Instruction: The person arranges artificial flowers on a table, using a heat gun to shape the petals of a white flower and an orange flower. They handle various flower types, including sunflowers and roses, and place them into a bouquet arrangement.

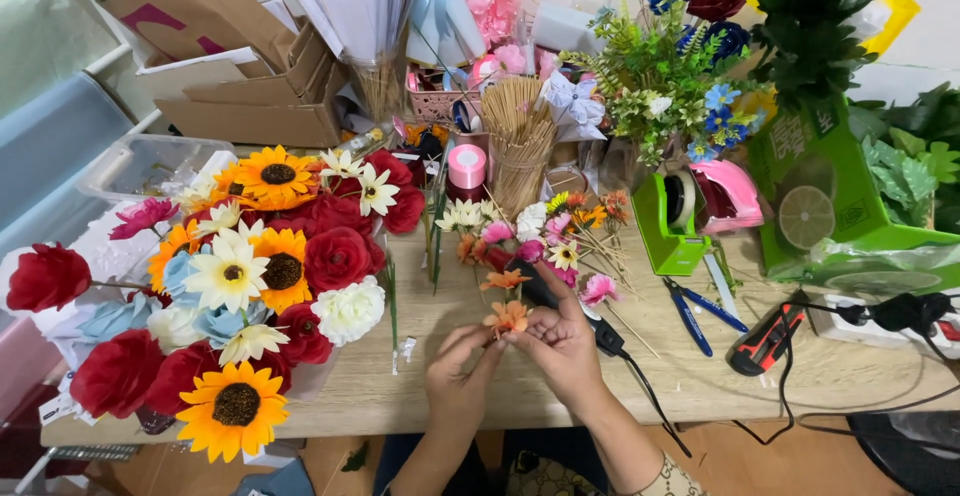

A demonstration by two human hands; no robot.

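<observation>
Far left of the table [420, 396] is taken up by a big bunch of artificial flowers [250, 276]: sunflowers, red roses, white and pale blue blooms, packed tight and hanging over the table's front edge. Behind it, cardboard boxes [250, 86] are stacked next to a clear plastic tub [140, 161]. At centre front, a small orange flower [508, 317] is held just above the table between both hands. Left hand [458, 371]: grip narrow, fingertips pinched at the flower's lower left side. Right hand [562, 341]: grip closed on the flower from the right, thumb and forefinger touching it. More small loose flowers [545, 241] on thin sticks are scattered just behind the hands. Further back, a pink ribbon roll [466, 166] is seen beside a jar of wooden skewers [518, 146]. A black glue gun [603, 336] is partly hidden under the right hand, cord trailing off the front edge. To the right, a green tape dispenser [672, 226], then blue-handled pliers [700, 311], then a red-and-black tool [765, 341]. Far right: a green box [830, 186] with greenery and a power strip [890, 321].
</observation>
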